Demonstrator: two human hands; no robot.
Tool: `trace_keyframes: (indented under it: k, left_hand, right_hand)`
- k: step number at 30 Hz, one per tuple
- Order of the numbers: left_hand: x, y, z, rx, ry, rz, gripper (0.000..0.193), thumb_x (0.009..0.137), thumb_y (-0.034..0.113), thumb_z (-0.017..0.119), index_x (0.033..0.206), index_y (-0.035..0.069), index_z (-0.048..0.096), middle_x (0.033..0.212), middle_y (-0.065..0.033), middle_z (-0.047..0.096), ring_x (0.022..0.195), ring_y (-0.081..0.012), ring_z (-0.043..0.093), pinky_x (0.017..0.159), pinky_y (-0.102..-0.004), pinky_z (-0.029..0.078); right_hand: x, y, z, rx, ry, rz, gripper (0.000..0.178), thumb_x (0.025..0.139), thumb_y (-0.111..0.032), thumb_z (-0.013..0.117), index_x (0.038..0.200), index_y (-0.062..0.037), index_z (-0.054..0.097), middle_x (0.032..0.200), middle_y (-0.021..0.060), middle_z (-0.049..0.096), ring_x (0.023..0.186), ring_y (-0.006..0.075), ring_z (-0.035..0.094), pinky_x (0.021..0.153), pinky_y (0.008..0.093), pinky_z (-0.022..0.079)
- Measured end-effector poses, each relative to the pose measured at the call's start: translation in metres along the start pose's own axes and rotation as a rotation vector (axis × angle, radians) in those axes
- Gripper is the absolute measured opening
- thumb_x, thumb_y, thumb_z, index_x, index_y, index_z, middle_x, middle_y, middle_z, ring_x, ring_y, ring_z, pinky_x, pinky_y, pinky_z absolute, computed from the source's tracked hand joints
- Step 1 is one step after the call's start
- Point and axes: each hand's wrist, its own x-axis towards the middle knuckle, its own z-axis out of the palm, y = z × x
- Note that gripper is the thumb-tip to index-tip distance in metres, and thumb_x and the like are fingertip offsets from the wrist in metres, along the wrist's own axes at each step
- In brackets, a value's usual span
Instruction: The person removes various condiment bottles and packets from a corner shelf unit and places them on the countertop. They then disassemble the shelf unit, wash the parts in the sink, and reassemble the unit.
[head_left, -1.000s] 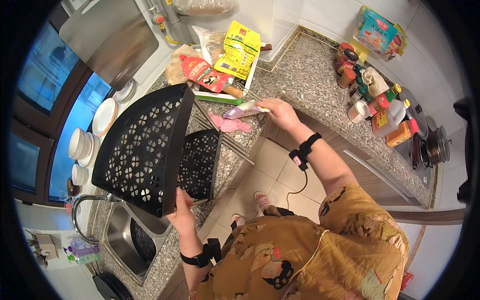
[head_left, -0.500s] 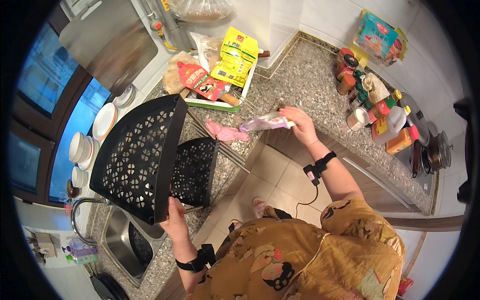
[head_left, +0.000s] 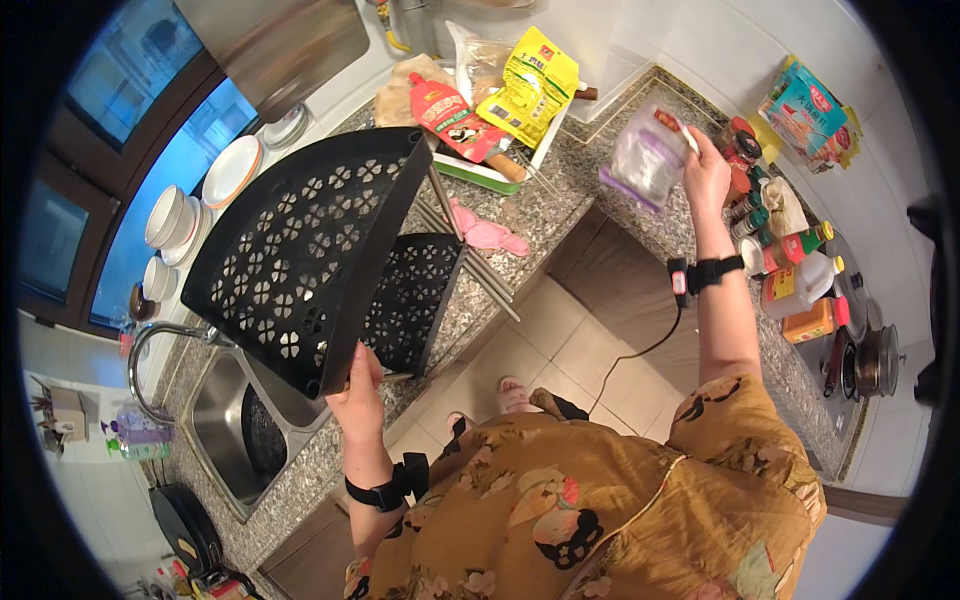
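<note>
A black corner shelf tier (head_left: pixel 290 235) with clover-shaped cutouts is tilted up over the counter by the sink. My left hand (head_left: pixel 357 393) grips its near lower corner. Under it lies a second black tier (head_left: pixel 412 290), partly covered, with several metal rods (head_left: pixel 488 280) beside it. My right hand (head_left: pixel 707 178) is raised over the right-hand counter, its fingers closed on the upper edge of a clear plastic packet (head_left: pixel 645 160) with purple trim. The packet's contents are blurred. A crumpled pink cloth (head_left: pixel 485 230) rests on the counter between the rods and a tray.
The white-and-green tray (head_left: pixel 490 180) holds a yellow pouch (head_left: pixel 530 90), a red pouch (head_left: pixel 452 115) and other packets. Bottles and jars (head_left: pixel 800 275) line the right counter, with a pot (head_left: pixel 880 360) beyond. At left are the sink (head_left: pixel 225 430), faucet (head_left: pixel 140 370) and stacked bowls (head_left: pixel 170 218).
My right hand has carried the plastic packet up and to the right, away from the pink cloth to above the right counter. The left hand keeps its grip on the shelf tier.
</note>
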Motion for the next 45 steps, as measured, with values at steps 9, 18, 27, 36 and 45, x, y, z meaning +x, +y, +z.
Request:
trace_keyframes:
  k: [9,18,27,36,45]
  left_hand:
    - [-0.007,0.006,-0.017,0.06,0.142,0.041,0.011,0.101,0.004,0.054,0.108,0.001,0.063,0.059,0.0023,0.04,0.048,-0.0078,0.033,0.045,-0.0264,0.024]
    - [-0.007,0.006,-0.025,-0.013,0.169,0.008,0.01,0.099,0.002,0.056,0.107,0.001,0.06,0.059,0.0019,0.038,0.047,-0.0092,0.032,0.045,-0.0277,0.023]
    - [-0.005,0.01,-0.014,0.127,0.002,-0.172,0.007,0.094,0.005,0.069,0.094,-0.001,0.068,0.074,0.0024,0.058,0.061,-0.0079,0.049,0.056,-0.0249,0.038]
    - [0.016,-0.019,-0.032,0.083,0.079,-0.215,0.02,0.09,0.0,0.072,0.109,0.002,0.066,0.105,0.0016,0.06,0.096,-0.0086,0.055,0.083,-0.0244,0.049]
    - [0.034,-0.039,-0.057,-0.43,0.303,-0.164,0.024,0.096,0.007,0.065,0.117,0.009,0.054,0.105,0.0003,0.061,0.076,-0.0071,0.059,0.062,-0.0211,0.049]
  right_hand:
    - [-0.106,-0.075,0.054,0.204,-0.131,-0.502,0.018,0.083,-0.011,0.071,0.099,-0.0066,0.064,0.103,0.0152,0.066,0.098,0.0351,0.063,0.087,0.0478,0.049]
    - [-0.275,-0.121,0.126,-0.018,-0.755,-0.657,0.067,0.087,-0.034,0.068,0.147,-0.0127,0.045,0.151,0.0173,0.038,0.135,0.0366,0.04,0.107,0.0558,0.035]
    - [-0.196,-0.103,0.177,-0.066,-0.56,-0.567,0.037,0.089,-0.013,0.058,0.126,-0.0092,0.058,0.132,0.0117,0.052,0.123,0.0325,0.05,0.102,0.0419,0.049]
    - [-0.156,-0.113,0.116,0.541,-0.505,-0.175,0.018,0.098,-0.01,0.055,0.108,-0.004,0.068,0.103,0.0134,0.073,0.097,0.0289,0.07,0.088,0.0378,0.054]
    - [-0.166,-0.257,-0.018,0.836,-0.228,-0.479,0.026,0.098,-0.014,0.061,0.12,0.0007,0.059,0.11,0.0141,0.065,0.103,0.0252,0.063,0.09,0.0368,0.049]
